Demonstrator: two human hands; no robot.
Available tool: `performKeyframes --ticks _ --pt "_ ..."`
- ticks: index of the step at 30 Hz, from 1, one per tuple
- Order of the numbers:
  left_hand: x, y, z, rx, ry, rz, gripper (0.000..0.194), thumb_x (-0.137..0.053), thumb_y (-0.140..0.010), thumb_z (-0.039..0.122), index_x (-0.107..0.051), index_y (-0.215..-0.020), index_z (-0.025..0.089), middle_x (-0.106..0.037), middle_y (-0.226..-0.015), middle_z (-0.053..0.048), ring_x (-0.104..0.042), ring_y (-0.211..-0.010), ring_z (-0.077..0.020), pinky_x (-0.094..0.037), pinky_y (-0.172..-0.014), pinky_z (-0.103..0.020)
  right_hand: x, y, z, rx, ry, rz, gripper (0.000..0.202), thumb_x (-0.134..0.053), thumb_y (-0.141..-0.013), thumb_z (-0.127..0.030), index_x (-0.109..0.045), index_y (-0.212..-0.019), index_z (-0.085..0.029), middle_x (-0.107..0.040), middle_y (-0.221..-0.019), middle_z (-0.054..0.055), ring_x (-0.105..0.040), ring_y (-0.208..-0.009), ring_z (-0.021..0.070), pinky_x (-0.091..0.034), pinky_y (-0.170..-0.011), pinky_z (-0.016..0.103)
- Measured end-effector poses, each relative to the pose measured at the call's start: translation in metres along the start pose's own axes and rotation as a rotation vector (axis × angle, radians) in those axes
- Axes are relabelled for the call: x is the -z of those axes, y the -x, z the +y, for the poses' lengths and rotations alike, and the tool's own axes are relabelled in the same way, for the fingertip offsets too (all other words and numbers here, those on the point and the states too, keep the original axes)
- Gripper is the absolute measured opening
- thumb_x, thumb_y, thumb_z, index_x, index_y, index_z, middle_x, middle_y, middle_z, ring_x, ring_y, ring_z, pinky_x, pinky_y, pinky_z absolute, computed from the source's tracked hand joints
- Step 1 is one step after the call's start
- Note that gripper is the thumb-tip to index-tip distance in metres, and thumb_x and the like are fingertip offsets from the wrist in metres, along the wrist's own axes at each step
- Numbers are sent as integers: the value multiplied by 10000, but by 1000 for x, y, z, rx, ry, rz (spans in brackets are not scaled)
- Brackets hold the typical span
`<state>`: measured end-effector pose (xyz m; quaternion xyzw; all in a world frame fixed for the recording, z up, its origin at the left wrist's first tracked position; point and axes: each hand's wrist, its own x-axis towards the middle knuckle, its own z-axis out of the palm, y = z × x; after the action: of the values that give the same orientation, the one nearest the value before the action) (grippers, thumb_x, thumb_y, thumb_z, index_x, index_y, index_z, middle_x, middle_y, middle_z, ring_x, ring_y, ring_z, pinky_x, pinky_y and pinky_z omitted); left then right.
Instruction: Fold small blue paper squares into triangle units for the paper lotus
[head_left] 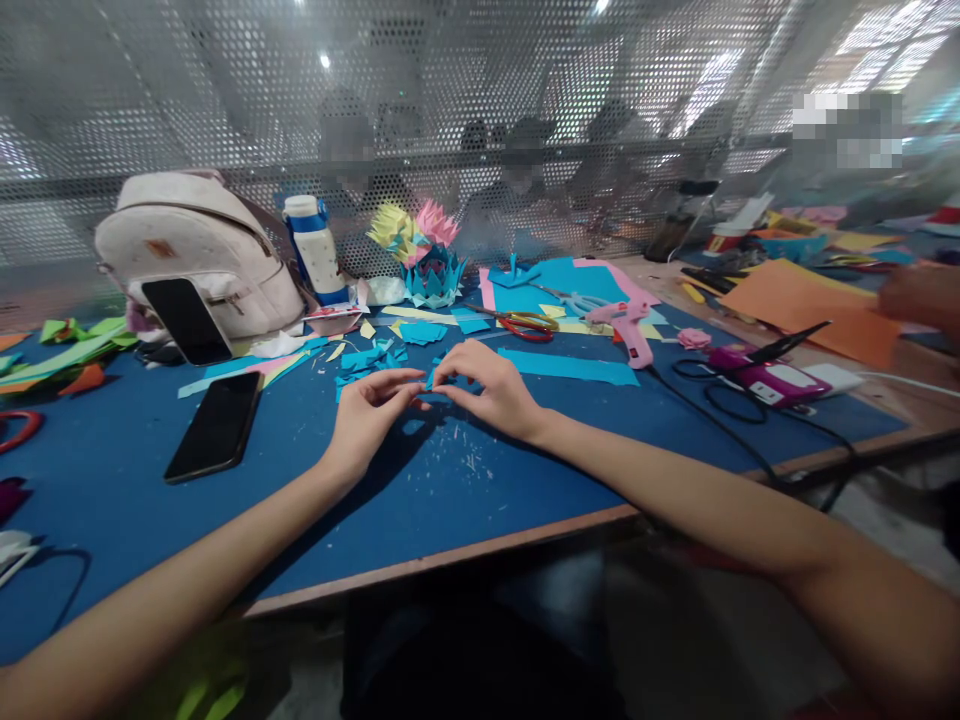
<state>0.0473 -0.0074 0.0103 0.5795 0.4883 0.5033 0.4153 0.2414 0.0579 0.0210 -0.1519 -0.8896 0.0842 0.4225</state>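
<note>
Over the blue table, my left hand and my right hand meet fingertip to fingertip. A small blue paper piece is pinched between them, mostly covered by the fingers. Just behind my left hand lies a pile of folded blue paper pieces. A long blue paper strip lies flat to the right of my right hand. Scissors with red and yellow handles rest behind my right hand, near the blue scraps.
Two phones, a backpack and a bottle are at left. Paper flowers stand at the back. A pink glue gun, its cable and a purple device are at right. Another person's hand is at far right.
</note>
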Motion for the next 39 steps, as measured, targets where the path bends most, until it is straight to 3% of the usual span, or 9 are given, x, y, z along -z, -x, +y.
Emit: performKeyframes --ticks 8,15,26,39 --pt "2 -3 0 168 135 -6 279 -620 -971 316 -598 -1185 140 -648 -1095 -70 -666 -903 -184 -580 -794 -370 2 0 4 157 164 -74 150 -540 -987 -305 -655 -971 -209 -669 -956 52 -550 -907 190 -451 -803 321" --pt "3 -3 -3 244 187 -40 308 -617 -972 314 -579 -1227 148 -630 -1152 -82 -658 -952 -200 -576 -818 -388 0 -1 5 282 357 -101 200 -512 -1003 -297 -666 -932 -191 -697 -948 52 -540 -884 196 -408 -715 315" --pt "7 -5 -7 213 163 -99 313 -615 -972 322 -577 -1230 149 -623 -1170 -86 -653 -971 -206 -572 -831 -397 -3 -2 7 304 440 -119 203 -501 -1011 -296 -658 -939 -190 -688 -930 50 -538 -880 192 -377 -701 316" --pt "4 -6 -13 61 33 -120 302 -616 -971 321 -583 -1215 146 -630 -1145 -80 -656 -941 -196 -576 -809 -382 0 -2 3 216 362 -222 210 -455 -1016 -308 -615 -980 -178 -638 -992 78 -496 -904 209 -410 -799 330"
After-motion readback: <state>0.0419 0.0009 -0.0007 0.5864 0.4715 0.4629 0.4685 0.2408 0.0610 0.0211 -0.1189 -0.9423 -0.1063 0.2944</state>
